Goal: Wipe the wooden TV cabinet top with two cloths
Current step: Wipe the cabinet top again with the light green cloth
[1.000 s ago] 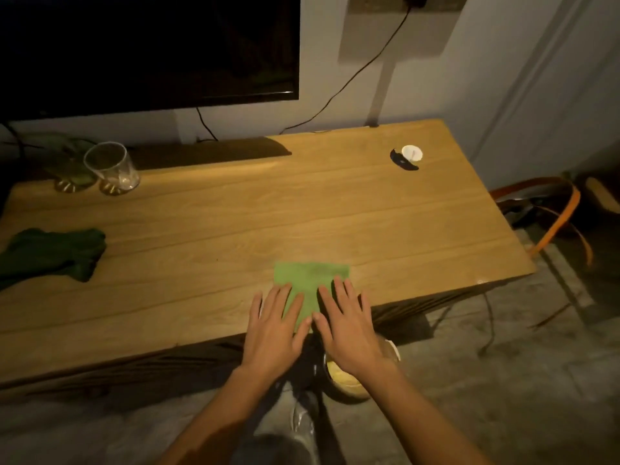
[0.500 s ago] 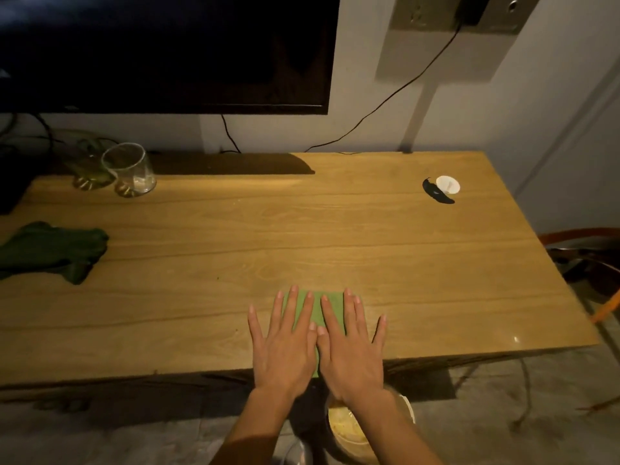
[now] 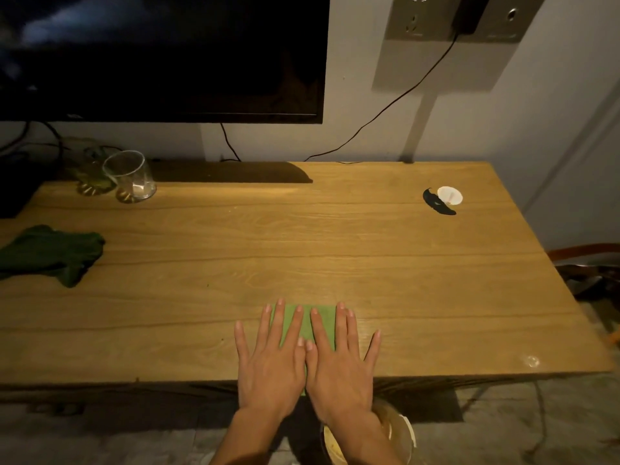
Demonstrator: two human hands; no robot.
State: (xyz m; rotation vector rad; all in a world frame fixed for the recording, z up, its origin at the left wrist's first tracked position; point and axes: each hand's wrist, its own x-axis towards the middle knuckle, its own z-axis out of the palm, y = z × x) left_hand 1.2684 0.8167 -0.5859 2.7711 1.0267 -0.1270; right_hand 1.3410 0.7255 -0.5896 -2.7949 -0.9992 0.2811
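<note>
The wooden cabinet top (image 3: 335,236) fills the middle of the view. A folded light green cloth (image 3: 326,322) lies near its front edge. My left hand (image 3: 270,367) and my right hand (image 3: 339,370) rest flat on it side by side, fingers spread, thumbs touching, and cover most of it. Only its far part shows between the fingers. A crumpled dark green cloth (image 3: 50,253) lies apart at the far left of the top, with no hand on it.
An empty glass (image 3: 129,176) and a green glass object (image 3: 89,172) stand at the back left under the TV (image 3: 161,55). A white cap (image 3: 449,195) and a black scrap (image 3: 437,203) lie back right. A bowl (image 3: 399,434) sits on the floor below my right wrist.
Both hands have slid forward over the light green cloth, covering more of it. The view has tilted up and closer to the cabinet. The dark green cloth has not moved.
</note>
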